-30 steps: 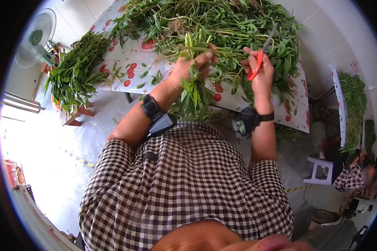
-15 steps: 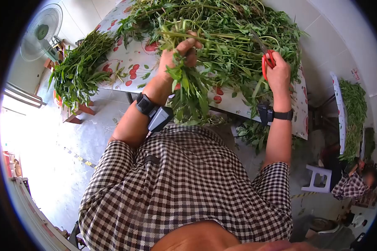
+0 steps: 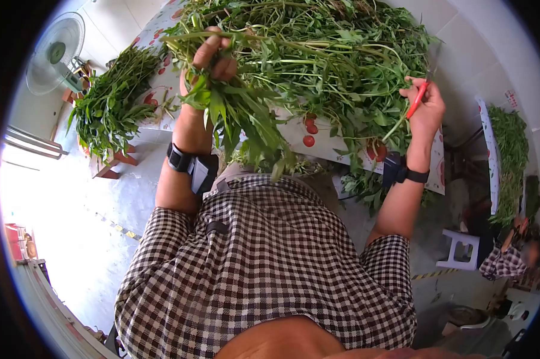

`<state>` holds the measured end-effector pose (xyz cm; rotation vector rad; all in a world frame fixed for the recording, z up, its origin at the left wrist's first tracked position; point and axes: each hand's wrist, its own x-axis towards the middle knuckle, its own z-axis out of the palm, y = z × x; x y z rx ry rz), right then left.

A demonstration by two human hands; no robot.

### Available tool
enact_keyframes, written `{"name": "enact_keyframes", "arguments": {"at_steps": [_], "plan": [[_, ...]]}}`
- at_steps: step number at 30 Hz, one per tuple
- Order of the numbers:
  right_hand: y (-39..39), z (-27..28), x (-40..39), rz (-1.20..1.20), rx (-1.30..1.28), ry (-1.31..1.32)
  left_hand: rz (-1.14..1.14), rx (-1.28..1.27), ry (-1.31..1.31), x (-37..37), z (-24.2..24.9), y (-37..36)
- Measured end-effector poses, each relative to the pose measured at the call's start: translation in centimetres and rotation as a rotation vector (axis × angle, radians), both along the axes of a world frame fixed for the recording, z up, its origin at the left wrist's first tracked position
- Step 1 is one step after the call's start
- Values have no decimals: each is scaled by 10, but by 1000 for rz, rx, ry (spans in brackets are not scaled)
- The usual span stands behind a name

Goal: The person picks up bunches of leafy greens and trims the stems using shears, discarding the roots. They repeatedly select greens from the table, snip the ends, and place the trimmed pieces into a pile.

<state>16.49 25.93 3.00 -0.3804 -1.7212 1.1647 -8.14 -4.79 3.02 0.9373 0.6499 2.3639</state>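
Note:
My left hand (image 3: 213,60) is closed round a bunch of leafy green stems (image 3: 237,116); cut ends stick out to the left and the leaves hang down over the table's front edge. Red-handled scissors (image 3: 419,99) are in my right hand (image 3: 427,113), their blades pointing up and away past the right side of the table. A pale stem shows just below the red handle, beside my right hand. Between and beyond both hands spreads a large heap of leafy stems (image 3: 336,66), on a table covered with a cherry-print cloth (image 3: 291,130).
Another bundle of greens (image 3: 111,99) lies at the table's left end, near a standing fan (image 3: 57,52). On the right, a second table carries more greens (image 3: 508,161), with a white stool (image 3: 460,249) and a person (image 3: 509,257) nearby. Some greens (image 3: 366,191) hang below the front edge.
My left hand has moved left with its bunch of stems. My right hand has shifted right with the scissors, away from the heap, and the blades now point more upright.

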Motion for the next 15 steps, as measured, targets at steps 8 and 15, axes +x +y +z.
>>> {"name": "enact_keyframes", "arguments": {"at_steps": [8, 15], "plan": [[56, -43, 4, -257, 99, -134, 138, -137, 77, -18, 37, -10], [65, -42, 11, -447, 232, -418, 391, -546, 242, 21, 49, 43]]}}
